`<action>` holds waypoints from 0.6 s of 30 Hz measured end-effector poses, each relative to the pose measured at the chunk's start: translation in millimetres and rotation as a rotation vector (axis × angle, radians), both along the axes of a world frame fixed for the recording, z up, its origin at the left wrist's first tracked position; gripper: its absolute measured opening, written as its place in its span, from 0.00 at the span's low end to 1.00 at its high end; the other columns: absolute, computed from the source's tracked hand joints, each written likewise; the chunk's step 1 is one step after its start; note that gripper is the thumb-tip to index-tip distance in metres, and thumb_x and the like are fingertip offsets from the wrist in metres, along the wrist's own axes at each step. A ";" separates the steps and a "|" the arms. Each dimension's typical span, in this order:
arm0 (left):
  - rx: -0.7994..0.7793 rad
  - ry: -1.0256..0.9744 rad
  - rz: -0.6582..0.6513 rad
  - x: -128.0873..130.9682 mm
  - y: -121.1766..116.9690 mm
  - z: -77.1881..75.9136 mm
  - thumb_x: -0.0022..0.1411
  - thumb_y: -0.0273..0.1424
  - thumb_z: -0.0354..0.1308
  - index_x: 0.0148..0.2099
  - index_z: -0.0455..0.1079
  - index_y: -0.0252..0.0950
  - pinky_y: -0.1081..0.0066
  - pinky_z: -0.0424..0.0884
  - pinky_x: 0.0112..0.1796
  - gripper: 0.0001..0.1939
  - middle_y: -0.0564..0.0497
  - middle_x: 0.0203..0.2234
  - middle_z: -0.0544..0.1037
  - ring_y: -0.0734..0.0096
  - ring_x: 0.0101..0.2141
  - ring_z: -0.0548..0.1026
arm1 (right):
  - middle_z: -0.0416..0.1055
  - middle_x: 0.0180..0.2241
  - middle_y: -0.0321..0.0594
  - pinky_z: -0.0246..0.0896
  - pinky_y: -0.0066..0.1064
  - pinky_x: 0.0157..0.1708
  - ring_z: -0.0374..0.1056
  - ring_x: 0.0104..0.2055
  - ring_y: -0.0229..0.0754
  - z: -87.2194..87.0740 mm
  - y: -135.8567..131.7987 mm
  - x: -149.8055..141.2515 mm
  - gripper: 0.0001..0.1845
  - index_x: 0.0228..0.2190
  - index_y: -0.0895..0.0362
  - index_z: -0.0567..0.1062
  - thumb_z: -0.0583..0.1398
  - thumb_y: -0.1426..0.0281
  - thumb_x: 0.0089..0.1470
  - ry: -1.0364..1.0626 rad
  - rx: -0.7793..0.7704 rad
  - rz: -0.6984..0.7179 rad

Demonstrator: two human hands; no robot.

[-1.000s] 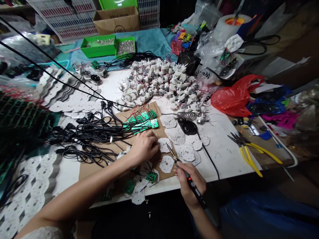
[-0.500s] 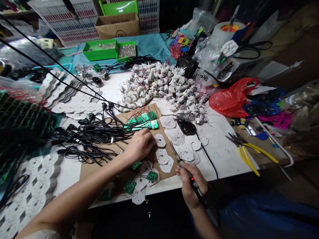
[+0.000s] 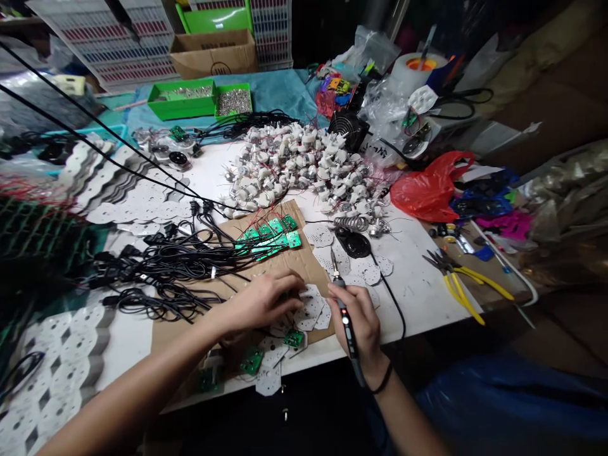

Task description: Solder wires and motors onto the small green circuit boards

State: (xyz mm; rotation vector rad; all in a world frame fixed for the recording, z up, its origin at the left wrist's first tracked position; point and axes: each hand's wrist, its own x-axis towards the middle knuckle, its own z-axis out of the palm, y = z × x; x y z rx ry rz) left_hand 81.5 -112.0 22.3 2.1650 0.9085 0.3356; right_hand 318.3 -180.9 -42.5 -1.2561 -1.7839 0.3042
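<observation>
My right hand [image 3: 358, 316] is closed around a soldering iron [image 3: 349, 329] with a lit red indicator. Its metal tip points up and away, over the perforated plates. My left hand [image 3: 268, 297] has curled fingers at the edge of a white perforated plate [image 3: 312, 306], which partly overlaps another one. The fingertips seem to grip its left side, though the contact is partly hidden. Below that hand are small green circuit boards [image 3: 293, 339] and more white plates [image 3: 268, 379]. Several green boards with red wires [image 3: 273, 235] lie together on the brown cardboard [image 3: 313, 269].
Black cables [image 3: 171, 253] sprawl at left. A heap of white motor-like parts [image 3: 304, 164] fills the back. To the right are a solder wire coil [image 3: 351, 223], a black stand [image 3: 352, 243], yellow-handled pliers [image 3: 458, 282] and a red bag [image 3: 427, 190]. Green trays [image 3: 180, 109] stand behind.
My left hand has come nearer and lower, and the uppermost plate beside it has shifted toward me. My right hand has raised the iron to a more upright angle. The view has shifted slightly.
</observation>
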 end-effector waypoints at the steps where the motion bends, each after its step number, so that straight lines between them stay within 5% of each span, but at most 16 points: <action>1: 0.039 0.019 0.024 -1.6 3.4 -2.1 0.74 0.38 0.53 0.53 0.74 0.38 0.64 0.72 0.48 0.14 0.42 0.47 0.79 0.62 0.47 0.77 | 0.68 0.43 0.44 0.77 0.33 0.41 0.74 0.42 0.44 -1.8 1.5 -0.5 0.22 0.59 0.50 0.73 0.59 0.78 0.67 -0.029 -0.009 0.045; 4: 0.099 0.085 0.012 -8.7 14.7 -8.8 0.75 0.40 0.53 0.49 0.77 0.38 0.63 0.70 0.46 0.15 0.45 0.41 0.80 0.62 0.44 0.77 | 0.68 0.46 0.44 0.77 0.32 0.41 0.74 0.43 0.44 -4.1 5.1 -0.2 0.27 0.62 0.50 0.70 0.57 0.80 0.65 -0.103 -0.048 0.181; 9: -0.045 -0.028 -0.070 -17.0 10.5 -9.3 0.75 0.40 0.51 0.42 0.78 0.37 0.68 0.69 0.41 0.18 0.46 0.35 0.80 0.67 0.37 0.78 | 0.69 0.49 0.46 0.77 0.38 0.48 0.72 0.50 0.47 3.7 11.7 0.0 0.32 0.62 0.51 0.67 0.56 0.82 0.60 -0.144 -0.122 0.345; 18: -0.095 -0.097 0.069 -27.0 -15.7 -7.8 0.76 0.40 0.50 0.38 0.77 0.36 0.69 0.69 0.39 0.19 0.47 0.31 0.79 0.67 0.35 0.76 | 0.68 0.50 0.46 0.77 0.36 0.48 0.73 0.51 0.47 -9.1 27.0 -8.2 0.28 0.64 0.51 0.65 0.55 0.79 0.66 -0.184 -0.113 0.357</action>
